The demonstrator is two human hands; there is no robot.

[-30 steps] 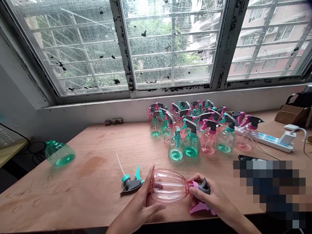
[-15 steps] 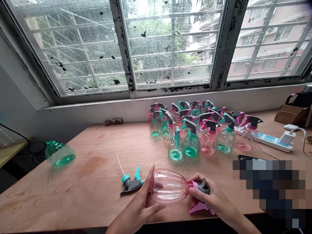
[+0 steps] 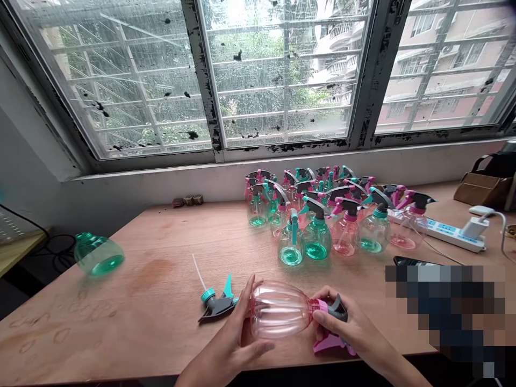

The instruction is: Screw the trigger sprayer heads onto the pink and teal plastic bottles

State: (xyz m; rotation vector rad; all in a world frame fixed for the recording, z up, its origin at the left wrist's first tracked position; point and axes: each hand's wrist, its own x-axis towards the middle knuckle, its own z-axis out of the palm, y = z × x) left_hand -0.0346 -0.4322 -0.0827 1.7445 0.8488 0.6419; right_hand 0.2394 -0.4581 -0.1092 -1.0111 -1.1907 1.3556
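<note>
Pink see-through bottle (image 3: 280,309), sideways, base (image 3: 255,313) against the loosely cupped left hand (image 3: 237,339), collar (image 3: 322,305) in the right hand's (image 3: 355,329) pinch.

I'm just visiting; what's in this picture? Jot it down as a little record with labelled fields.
In hand: pink bottle, held sideways
Left grip: at the bottle's base, thumb extended
Right grip: around the pink collar at the neck
Beside left grip: loose teal-and-grey spray head
Table's left edge: green bottle without spray head
Back right: cluster of pink and green spray bottles, power strip
</note>
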